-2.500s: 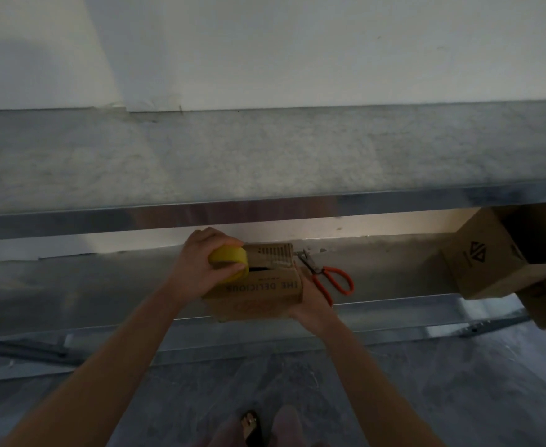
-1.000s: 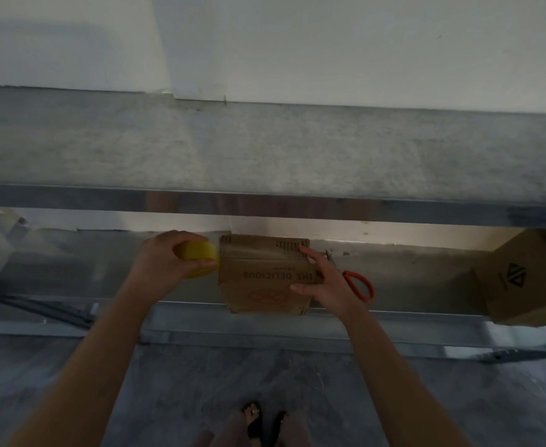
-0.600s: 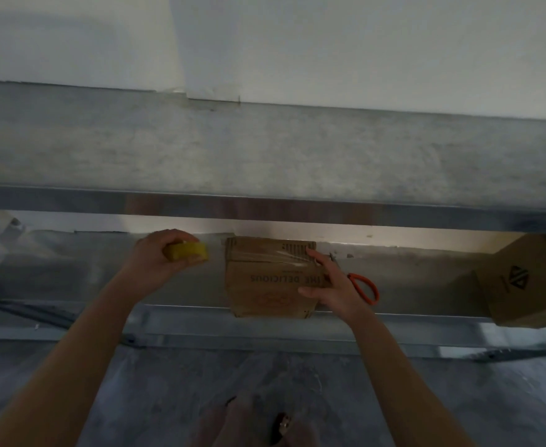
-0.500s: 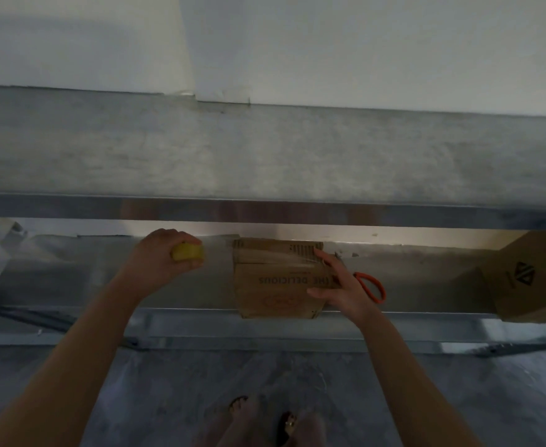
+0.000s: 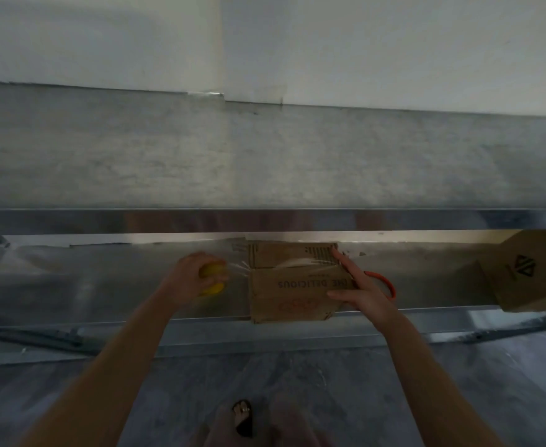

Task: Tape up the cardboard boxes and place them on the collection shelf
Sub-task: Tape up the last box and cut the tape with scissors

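The cardboard box [image 5: 292, 293] sits on the lower shelf [image 5: 104, 285] (print upside down). The left hand [image 5: 186, 279] grips the yellow tape roll [image 5: 213, 288], clear tape [image 5: 238, 269] stretched to the box; the right hand [image 5: 363, 293] presses it, fingers straight.

Brown box [image 5: 294, 295] sits on the shelf [image 5: 104, 285], clear tape [image 5: 238, 269] seemingly stretching to a yellow roll [image 5: 213, 288].

Shelf [image 5: 72, 285] has room left of the box [image 5: 294, 295]; scissors [image 5: 389, 285] (orange-handled) and carton [image 5: 529, 279] right.

a cardboard box [image 5: 292, 290] sits on the lower shelf [image 5: 104, 285]. a tape roll [image 5: 212, 280] is just left of it, scissors [image 5: 384, 285] just right. a second box [image 5: 529, 275] sits far right.
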`<act>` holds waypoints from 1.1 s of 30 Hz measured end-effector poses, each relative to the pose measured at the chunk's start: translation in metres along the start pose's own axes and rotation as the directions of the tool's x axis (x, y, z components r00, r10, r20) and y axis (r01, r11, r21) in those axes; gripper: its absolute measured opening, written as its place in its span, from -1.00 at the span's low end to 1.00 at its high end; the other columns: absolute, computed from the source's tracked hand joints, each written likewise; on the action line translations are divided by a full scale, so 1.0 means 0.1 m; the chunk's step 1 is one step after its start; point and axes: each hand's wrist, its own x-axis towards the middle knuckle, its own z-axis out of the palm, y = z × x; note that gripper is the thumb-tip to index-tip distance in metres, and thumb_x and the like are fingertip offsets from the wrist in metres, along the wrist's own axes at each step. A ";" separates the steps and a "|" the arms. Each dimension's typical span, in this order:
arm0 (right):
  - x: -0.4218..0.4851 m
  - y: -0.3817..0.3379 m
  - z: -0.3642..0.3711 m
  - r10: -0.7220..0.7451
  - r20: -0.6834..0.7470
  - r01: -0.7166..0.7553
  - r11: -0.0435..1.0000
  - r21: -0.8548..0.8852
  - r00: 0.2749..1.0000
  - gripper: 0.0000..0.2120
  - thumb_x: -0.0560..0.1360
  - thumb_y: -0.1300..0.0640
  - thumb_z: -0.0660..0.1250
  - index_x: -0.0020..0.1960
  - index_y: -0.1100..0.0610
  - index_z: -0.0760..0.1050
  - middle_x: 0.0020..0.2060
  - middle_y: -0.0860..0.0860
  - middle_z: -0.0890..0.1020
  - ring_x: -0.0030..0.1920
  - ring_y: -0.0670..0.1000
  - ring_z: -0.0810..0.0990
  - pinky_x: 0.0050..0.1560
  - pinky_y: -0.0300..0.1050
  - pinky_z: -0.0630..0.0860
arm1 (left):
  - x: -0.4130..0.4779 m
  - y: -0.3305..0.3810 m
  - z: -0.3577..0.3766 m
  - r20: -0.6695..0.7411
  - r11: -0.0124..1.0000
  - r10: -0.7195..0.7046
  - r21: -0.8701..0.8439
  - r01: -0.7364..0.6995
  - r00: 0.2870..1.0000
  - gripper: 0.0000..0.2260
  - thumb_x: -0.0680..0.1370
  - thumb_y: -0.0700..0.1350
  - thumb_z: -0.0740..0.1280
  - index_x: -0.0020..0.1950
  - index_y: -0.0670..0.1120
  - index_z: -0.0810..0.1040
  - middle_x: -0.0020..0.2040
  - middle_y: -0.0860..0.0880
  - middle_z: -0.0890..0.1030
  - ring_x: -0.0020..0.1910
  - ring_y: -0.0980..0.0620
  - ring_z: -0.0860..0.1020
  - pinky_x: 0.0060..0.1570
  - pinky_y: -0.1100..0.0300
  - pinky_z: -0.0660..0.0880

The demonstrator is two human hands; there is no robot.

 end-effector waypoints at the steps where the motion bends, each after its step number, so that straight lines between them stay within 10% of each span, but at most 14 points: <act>1: 0.00 -0.01 0.01 0.002 -0.004 -0.002 1.000 0.002 1.000 -0.22 0.40 0.45 0.40 0.45 -0.14 0.30 0.36 -0.09 0.40 0.23 -0.15 0.50 0.05 -0.22 0.57 | 0.03 -0.02 0.02 0.003 1.000 0.000 0.000 0.000 1.000 -0.73 0.43 0.02 0.49 0.07 0.19 0.52 0.03 0.03 0.53 0.00 0.06 0.50 0.01 0.21 0.44; 7: -0.01 0.00 0.04 -0.007 -0.034 0.007 1.000 -0.016 0.999 -0.20 0.40 0.46 0.39 0.48 -0.13 0.28 0.41 -0.03 0.40 0.27 -0.16 0.50 0.13 -0.22 0.55 | 0.07 -0.07 0.16 0.074 1.000 -0.031 0.008 0.030 0.997 -0.62 0.49 0.05 0.41 0.30 0.07 0.51 0.05 0.04 0.45 0.02 0.07 0.47 0.07 0.20 0.45; 16: -0.01 -0.01 0.05 0.012 -0.044 -0.012 1.000 -0.004 0.999 -0.18 0.40 0.50 0.36 0.51 -0.08 0.27 0.38 -0.04 0.42 0.23 -0.14 0.52 0.05 -0.24 0.56 | -0.19 -0.07 -0.10 -0.047 0.981 0.138 -0.132 -0.143 0.989 -0.48 0.42 0.02 0.47 0.27 0.41 0.39 0.09 0.14 0.44 0.05 0.23 0.46 0.04 0.39 0.41; 20: -0.01 0.01 0.05 0.020 -0.043 -0.020 1.000 -0.019 0.999 -0.18 0.40 0.51 0.34 0.51 -0.07 0.25 0.37 -0.07 0.42 0.20 -0.17 0.56 0.03 -0.23 0.57 | -0.16 0.00 -0.10 0.061 0.975 0.204 0.073 -0.208 0.977 -0.44 0.49 -0.12 0.43 0.44 0.16 0.35 0.20 0.08 0.33 0.01 0.22 0.39 0.04 0.59 0.27; 27: -0.02 0.01 0.04 0.009 -0.040 -0.011 0.998 -0.058 0.999 -0.21 0.42 0.47 0.35 0.51 -0.07 0.26 0.33 -0.19 0.42 0.17 -0.30 0.54 0.04 -0.31 0.54 | -0.15 0.00 0.17 0.099 0.917 0.147 0.359 -0.173 0.984 -0.54 0.62 0.06 0.18 0.48 0.32 0.14 0.11 0.02 0.39 0.01 0.03 0.45 0.02 0.06 0.50; 33: -0.10 0.05 0.05 -0.063 -0.049 0.057 0.991 -0.122 0.997 -0.20 0.45 0.45 0.36 0.54 -0.06 0.19 0.32 -0.26 0.40 0.21 -0.38 0.47 0.12 -0.39 0.46 | -0.25 0.03 0.24 0.032 1.000 -0.010 0.008 0.009 0.999 -0.46 0.53 0.04 0.38 0.45 0.24 0.25 0.12 0.05 0.42 0.01 0.11 0.47 0.08 0.14 0.48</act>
